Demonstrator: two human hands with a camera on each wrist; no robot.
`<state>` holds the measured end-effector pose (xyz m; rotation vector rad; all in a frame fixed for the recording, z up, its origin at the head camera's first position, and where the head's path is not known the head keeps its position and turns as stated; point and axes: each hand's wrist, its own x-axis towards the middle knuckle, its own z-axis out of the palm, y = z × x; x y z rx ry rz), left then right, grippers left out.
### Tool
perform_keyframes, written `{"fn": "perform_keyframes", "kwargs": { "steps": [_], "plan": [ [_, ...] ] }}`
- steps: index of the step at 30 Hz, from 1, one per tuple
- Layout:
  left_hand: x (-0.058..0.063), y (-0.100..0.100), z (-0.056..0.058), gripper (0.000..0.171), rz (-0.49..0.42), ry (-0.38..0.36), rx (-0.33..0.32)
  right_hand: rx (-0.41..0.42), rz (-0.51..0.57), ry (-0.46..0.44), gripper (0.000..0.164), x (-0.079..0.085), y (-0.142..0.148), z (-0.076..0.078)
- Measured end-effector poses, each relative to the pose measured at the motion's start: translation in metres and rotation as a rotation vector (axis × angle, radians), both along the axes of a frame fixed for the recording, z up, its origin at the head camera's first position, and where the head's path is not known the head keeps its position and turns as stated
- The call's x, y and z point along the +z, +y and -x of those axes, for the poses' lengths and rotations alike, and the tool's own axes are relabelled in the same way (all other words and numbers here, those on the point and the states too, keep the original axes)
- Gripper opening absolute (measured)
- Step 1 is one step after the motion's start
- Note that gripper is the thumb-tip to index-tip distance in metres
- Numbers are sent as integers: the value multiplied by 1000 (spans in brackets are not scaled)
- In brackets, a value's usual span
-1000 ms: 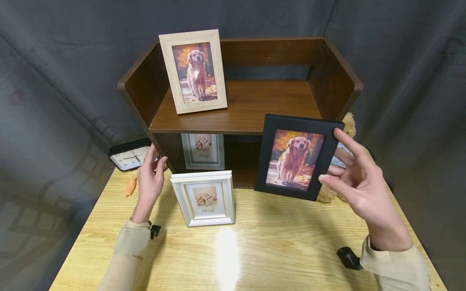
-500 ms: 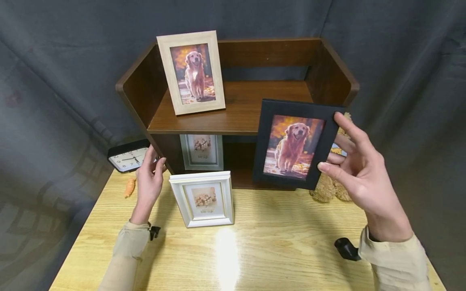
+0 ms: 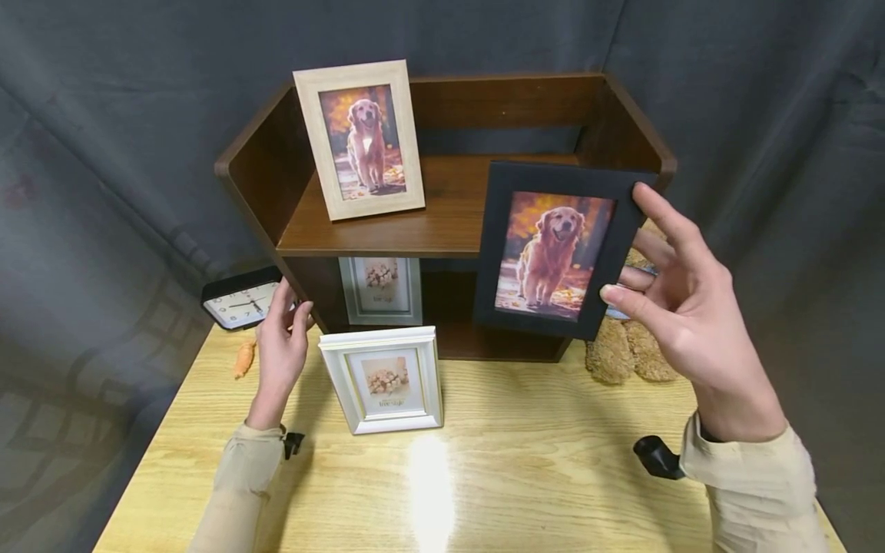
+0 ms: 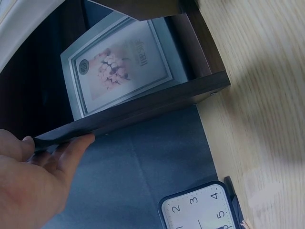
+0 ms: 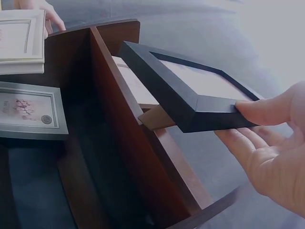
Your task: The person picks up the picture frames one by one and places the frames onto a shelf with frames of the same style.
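Observation:
My right hand (image 3: 691, 307) pinches the right edge of a black picture frame (image 3: 551, 250) with a dog photo, thumb on the front and fingers behind. The frame is held up in front of the upper shelf's right end. Its brown stand leg (image 5: 157, 118) sticks out behind, close to the shelf edge in the right wrist view. My left hand (image 3: 282, 355) holds the left side panel of the brown wooden bookshelf (image 3: 449, 219), thumb inside and fingers outside. On the upper board's left stands a cream picture frame (image 3: 369, 207) with a dog photo.
A white picture frame (image 3: 383, 384) stands on the table in front of the bookshelf. Inside the lower level is a grey-green frame (image 3: 382, 292). A clock (image 3: 242, 299) and a small orange item (image 3: 244, 359) lie left; a plush toy (image 3: 622, 353) sits right, partly hidden.
The black picture frame has risen in my right hand, from before the lower level up to the upper shelf's height. My left hand keeps its hold on the side panel.

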<state>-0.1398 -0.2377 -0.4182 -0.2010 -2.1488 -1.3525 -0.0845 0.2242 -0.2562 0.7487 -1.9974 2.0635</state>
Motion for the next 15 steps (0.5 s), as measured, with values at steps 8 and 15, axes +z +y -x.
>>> {"fn": "perform_keyframes", "kwargs": {
  "steps": [8,15],
  "plan": [
    [0,0,0,58,8,10,11,116,123,88,91,6,-3,10],
    [-2,0,1,58,23,23,19,95,141,101,91,18,-8,15]
  ]
}}
